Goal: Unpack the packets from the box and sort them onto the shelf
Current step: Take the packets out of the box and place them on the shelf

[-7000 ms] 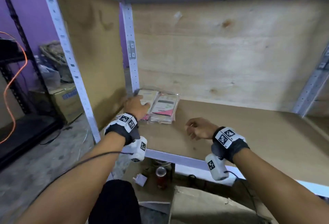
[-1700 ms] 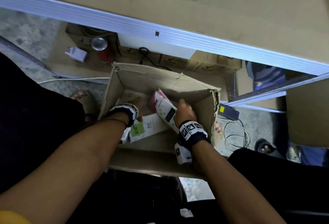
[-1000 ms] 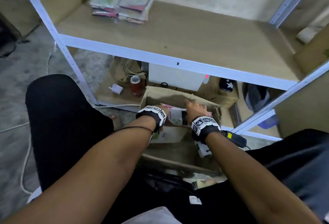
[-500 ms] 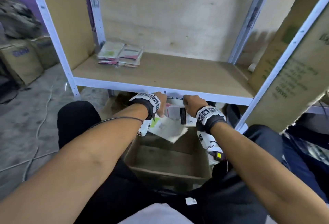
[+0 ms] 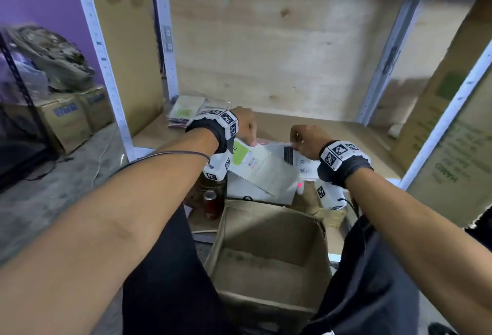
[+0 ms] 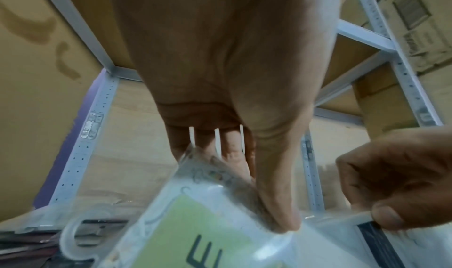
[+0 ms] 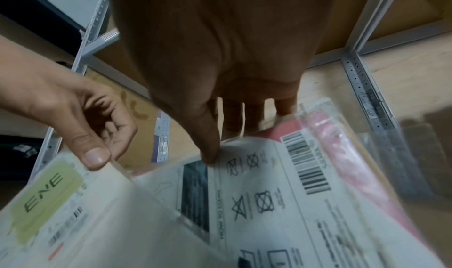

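Left hand point(image 5: 246, 124): pinches the green-label packet point(image 5: 255, 164) by its top edge; packet hangs below it
Right hand point(image 5: 306, 139): pinches the barcode packet point(image 7: 281, 194); above the box point(image 5: 269, 254)

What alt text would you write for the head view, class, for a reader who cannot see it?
Each hand pinches a packet above an open cardboard box: the left hand a green-labelled packet, the right hand a white printed packet. More packets lie on the wooden shelf.
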Available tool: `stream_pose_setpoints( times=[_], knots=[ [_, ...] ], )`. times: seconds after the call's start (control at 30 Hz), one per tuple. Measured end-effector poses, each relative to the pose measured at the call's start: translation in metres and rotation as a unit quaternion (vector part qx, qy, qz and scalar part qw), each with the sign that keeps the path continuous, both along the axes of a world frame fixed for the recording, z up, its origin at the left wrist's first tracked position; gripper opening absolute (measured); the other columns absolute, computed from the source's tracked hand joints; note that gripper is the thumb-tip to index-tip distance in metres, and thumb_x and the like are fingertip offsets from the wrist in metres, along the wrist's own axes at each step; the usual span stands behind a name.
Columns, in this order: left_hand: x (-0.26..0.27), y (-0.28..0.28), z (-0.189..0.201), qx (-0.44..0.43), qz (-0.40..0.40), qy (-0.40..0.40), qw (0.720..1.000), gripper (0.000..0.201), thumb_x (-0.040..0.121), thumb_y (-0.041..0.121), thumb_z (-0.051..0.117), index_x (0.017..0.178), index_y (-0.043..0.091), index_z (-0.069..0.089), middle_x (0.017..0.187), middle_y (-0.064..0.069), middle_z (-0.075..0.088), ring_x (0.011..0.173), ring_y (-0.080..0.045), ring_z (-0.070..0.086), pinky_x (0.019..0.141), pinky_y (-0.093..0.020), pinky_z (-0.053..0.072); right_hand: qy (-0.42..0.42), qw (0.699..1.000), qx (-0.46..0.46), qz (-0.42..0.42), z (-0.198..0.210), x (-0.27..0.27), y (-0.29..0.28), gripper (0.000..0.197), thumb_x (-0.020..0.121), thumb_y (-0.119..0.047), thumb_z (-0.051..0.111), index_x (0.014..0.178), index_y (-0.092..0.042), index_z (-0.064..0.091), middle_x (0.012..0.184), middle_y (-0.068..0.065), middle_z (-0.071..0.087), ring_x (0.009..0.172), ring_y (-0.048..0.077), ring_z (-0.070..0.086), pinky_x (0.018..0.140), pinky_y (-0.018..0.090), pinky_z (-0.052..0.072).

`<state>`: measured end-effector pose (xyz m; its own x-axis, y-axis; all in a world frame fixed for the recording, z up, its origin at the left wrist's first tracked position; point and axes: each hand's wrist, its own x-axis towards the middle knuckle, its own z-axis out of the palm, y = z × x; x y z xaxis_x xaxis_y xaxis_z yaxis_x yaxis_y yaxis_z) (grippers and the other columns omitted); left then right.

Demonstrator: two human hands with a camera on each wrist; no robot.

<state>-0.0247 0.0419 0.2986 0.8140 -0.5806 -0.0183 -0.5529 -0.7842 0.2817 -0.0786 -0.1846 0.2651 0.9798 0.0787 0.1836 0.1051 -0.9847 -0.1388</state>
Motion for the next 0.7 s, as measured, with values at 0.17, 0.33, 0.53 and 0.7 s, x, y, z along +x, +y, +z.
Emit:
stream_pose_setpoints(
  times=[0.17,0.33,0.53,0.7],
  knots=[
    [0.043,0.017,0.028,-0.062,0.024,0.018,0.998,0.013,0.073,0.035,0.084,0.063,0.035,0.077,0.073,0.017,0.074,0.078,-0.009,0.069,0.059,-0.021,0.055,-0.009,0.998,0.062,-0.012,0.022,0.03,-0.006,0.005,0.087,-0.017,0.064,0.09,-0.019,0.061,0.092,0.003,0.067,0.085,0.025,0.06,0.078,0.03,0.049],
    [0.082,0.043,0.042,-0.135,0.058,0.04,0.988,0.013,0.077,0.036,0.083,0.067,0.034,0.074,0.087,0.015,0.074,0.082,0.0,0.063,0.067,-0.014,0.044,-0.012,0.989,0.146,-0.037,0.032,0.069,-0.025,0.004,0.09,-0.019,0.065,0.093,-0.017,0.062,0.089,0.003,0.065,0.085,0.022,0.058,0.073,0.026,0.041],
    [0.128,0.091,0.024,-0.229,0.144,0.09,0.959,0.028,0.084,0.046,0.074,0.107,0.028,0.075,0.105,0.014,0.067,0.096,-0.004,0.058,0.07,-0.012,0.041,-0.002,0.934,0.345,-0.092,0.024,0.116,-0.04,0.012,0.088,-0.012,0.068,0.079,-0.017,0.061,0.087,0.01,0.066,0.079,0.024,0.059,0.072,0.033,0.05],
    [0.168,0.116,-0.007,-0.372,0.237,0.147,0.885,0.043,0.091,0.039,0.068,0.127,0.015,0.067,0.127,-0.002,0.066,0.119,-0.023,0.06,0.101,-0.038,0.049,0.005,0.845,0.519,-0.13,0.008,0.153,-0.028,0.018,0.088,-0.008,0.071,0.075,-0.015,0.06,0.086,0.017,0.063,0.076,0.028,0.06,0.058,0.024,0.053]
  ],
)
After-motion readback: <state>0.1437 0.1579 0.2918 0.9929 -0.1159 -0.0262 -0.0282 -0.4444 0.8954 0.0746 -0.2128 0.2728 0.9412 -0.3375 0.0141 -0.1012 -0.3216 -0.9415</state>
